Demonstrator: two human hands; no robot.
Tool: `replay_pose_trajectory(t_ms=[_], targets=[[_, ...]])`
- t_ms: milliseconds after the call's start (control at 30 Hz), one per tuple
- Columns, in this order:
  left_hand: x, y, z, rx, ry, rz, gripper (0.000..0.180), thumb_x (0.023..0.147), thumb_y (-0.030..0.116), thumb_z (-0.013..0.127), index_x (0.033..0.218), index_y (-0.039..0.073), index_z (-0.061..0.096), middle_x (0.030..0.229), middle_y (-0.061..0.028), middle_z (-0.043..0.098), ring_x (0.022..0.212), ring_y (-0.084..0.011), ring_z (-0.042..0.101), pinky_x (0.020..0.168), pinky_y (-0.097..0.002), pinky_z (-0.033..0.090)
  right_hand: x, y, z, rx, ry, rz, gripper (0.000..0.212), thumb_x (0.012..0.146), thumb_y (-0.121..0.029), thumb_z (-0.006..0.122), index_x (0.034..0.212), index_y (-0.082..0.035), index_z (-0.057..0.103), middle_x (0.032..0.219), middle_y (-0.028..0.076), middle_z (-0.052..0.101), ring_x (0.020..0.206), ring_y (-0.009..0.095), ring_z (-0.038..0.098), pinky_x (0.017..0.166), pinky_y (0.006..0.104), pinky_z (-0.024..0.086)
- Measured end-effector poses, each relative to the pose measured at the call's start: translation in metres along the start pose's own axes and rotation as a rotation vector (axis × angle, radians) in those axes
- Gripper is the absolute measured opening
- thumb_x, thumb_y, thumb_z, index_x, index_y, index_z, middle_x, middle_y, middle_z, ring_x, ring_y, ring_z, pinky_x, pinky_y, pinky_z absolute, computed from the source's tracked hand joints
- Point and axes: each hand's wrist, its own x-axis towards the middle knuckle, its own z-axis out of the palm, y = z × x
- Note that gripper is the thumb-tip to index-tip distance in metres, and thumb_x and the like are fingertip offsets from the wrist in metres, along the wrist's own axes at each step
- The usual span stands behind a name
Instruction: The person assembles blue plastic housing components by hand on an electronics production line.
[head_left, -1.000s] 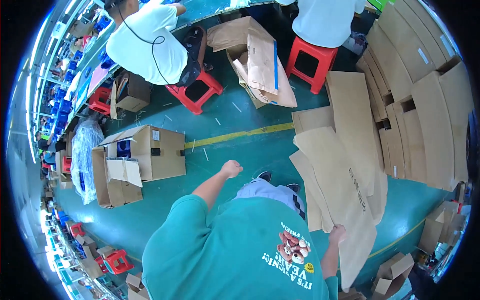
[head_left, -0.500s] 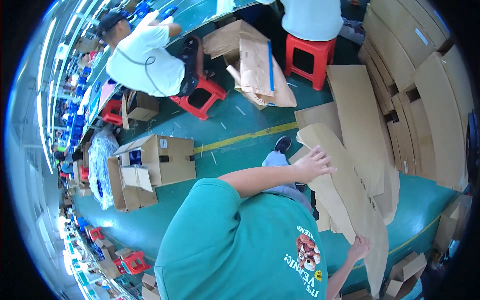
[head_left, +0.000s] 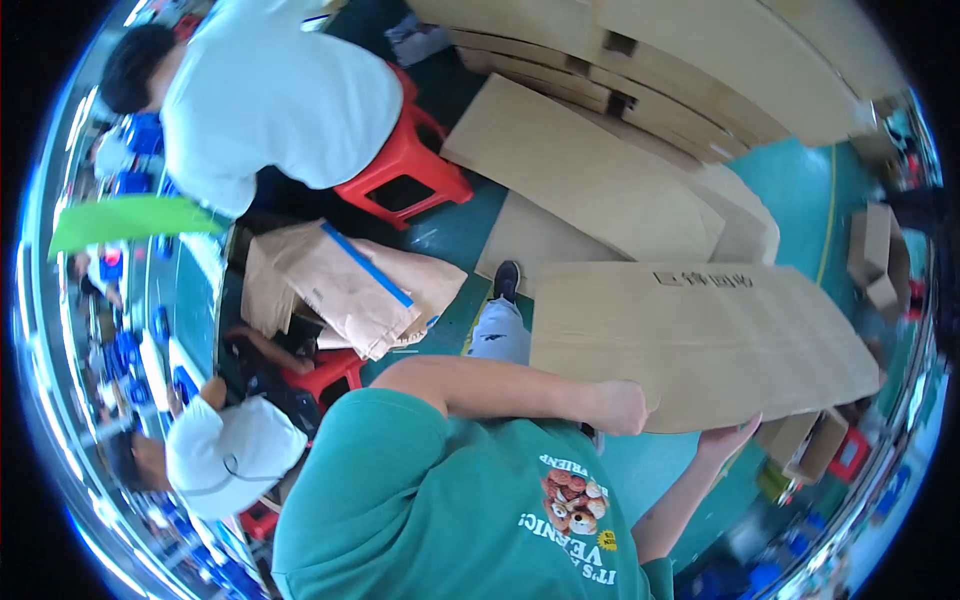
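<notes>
In front of me I hold up a large brown cardboard sheet (head_left: 700,345) with dark printing along its far edge. My left hand (head_left: 618,407) is closed in a fist at the sheet's near left edge, and its fingertips are mostly hidden. Farther right, my right hand (head_left: 728,440) grips the same near edge from below, the fingers partly behind the board. Beyond the held sheet, another long cardboard sheet (head_left: 590,170) lies on the floor over more flat pieces.
Stacked large flat cartons (head_left: 690,70) stand at the far side. A person in a white shirt sits on a red stool (head_left: 415,165); another sits lower left. Brown wrapping paper (head_left: 350,285) lies near them. Open boxes (head_left: 880,255) stand at right.
My view has swung to the right. My left hand, spread over the sheet before, is now closed at its edge. The sheet has come round with its broad face toward me.
</notes>
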Motion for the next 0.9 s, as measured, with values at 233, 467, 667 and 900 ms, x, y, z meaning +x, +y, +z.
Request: replay_pose_trajectory(t_ms=[233,467,667,900], targets=[[-0.006,0.011,-0.021,-0.381,-0.203,0.172,0.021,0.082,0.024,0.053,0.084,0.006,0.064,0.078,-0.0125,0.064,0.072,-0.0299,0.063,0.062,-0.0420,0.050,-0.006,-0.015,-0.074,-0.810,0.215,-0.297,0.035,0.083,-0.007,0.057,0.116,0.004,0.053,0.096,0.009,0.063,0.081,0.021,0.062,0.070,0.0291,0.049],[-0.014,-0.076,-0.057,-0.563,-0.051,-0.395,0.037,0.085,0.036,0.055,0.113,0.012,0.060,0.088,-0.0126,0.065,0.079,-0.0326,0.062,0.068,-0.0438,0.049,-0.061,-0.093,-0.216,-1.394,0.665,-0.462,0.018,0.080,-0.004,0.052,0.090,0.009,0.060,0.077,0.011,0.061,0.065,0.018,0.053,0.056,0.0330,0.044],[-0.095,-0.184,-0.008,-0.294,-0.311,-0.732,0.047,0.080,0.029,0.059,0.121,0.006,0.052,0.110,-0.0188,0.057,0.103,-0.0344,0.056,0.085,-0.0425,0.046,-0.213,-0.165,-0.251,-1.497,1.011,-0.375,0.038,0.090,-0.019,0.049,0.117,0.008,0.054,0.112,0.022,0.059,0.098,0.029,0.058,0.085,0.0357,0.046],[-0.083,-0.416,0.134,0.009,-0.620,-0.825,0.069,0.076,0.020,0.064,0.134,0.001,0.032,0.134,-0.0258,0.034,0.125,-0.0401,0.036,0.094,-0.0471,0.040,-0.331,-0.094,-0.289,-2.056,1.418,0.146,0.049,0.092,-0.037,0.044,0.123,0.000,0.053,0.126,0.021,0.052,0.111,0.034,0.052,0.094,0.0380,0.042]])
